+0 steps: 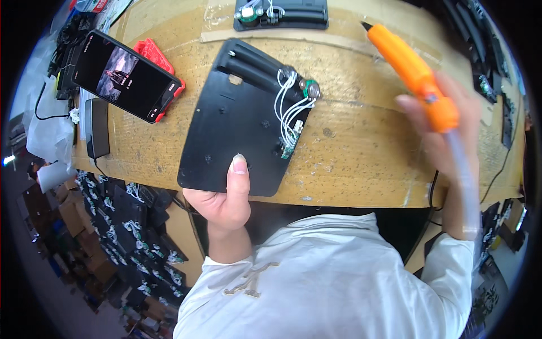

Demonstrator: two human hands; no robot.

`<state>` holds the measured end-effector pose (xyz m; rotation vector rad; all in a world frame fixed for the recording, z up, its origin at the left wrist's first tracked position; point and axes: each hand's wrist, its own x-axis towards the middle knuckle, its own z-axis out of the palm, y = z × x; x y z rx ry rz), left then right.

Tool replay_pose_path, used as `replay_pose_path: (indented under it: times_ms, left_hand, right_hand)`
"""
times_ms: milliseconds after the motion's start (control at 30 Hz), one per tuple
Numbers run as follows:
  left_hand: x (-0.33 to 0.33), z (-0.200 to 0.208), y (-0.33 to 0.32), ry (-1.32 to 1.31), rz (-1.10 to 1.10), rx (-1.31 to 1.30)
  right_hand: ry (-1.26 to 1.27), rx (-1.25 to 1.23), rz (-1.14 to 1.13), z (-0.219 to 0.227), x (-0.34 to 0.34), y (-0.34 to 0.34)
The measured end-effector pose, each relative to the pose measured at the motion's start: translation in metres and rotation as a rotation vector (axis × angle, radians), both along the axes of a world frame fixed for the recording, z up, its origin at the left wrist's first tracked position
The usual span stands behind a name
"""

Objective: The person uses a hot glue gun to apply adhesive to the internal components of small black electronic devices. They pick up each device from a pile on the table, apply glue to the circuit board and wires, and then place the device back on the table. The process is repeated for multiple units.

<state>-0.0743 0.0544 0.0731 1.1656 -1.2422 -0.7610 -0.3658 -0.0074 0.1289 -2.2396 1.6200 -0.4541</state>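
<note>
My left hand (221,198) grips the near edge of a black plastic panel (228,127), thumb on top and fingers hidden beneath. White wires (288,110) run along the panel's right side, between a round green-ringed part (310,88) and a small green circuit board (289,148). To the right, my right hand (451,118) is closed around an orange hot glue gun (403,62), blurred by motion. Its dark nozzle points to the upper left, apart from the panel. A long translucent glue stick (464,175) trails from its back end.
Another wired black panel (305,14) lies at the table's far side, behind a cardboard strip (282,36). A phone (127,76) leans on a red stand (153,53) at the left, near a dark box (97,129). Many wired panels (138,243) are piled below left; more black parts (480,56) sit far right.
</note>
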Motion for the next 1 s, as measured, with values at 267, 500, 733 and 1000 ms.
replay_pose_path:
  times_ms: [267, 500, 733, 1000]
  left_hand:
    - [0.036, -0.02, 0.006, 0.214, -0.286, -0.132]
    - [0.028, -0.024, 0.009, 0.434, -0.277, 0.005]
    - [0.057, -0.044, -0.007, 0.263, -0.425, -0.056]
    - [0.053, -0.045, -0.01, 0.065, -0.372, -0.021]
  right_hand:
    - [-0.374, -0.043, 0.229, 0.051, 0.03, 0.007]
    - [-0.925, 0.548, 0.127, 0.029, 0.066, 0.013]
    - [-0.325, 0.017, -0.495, 0.103, -0.119, 0.131]
    - [-0.258, 0.427, -1.75, 0.142, -0.208, 0.487]
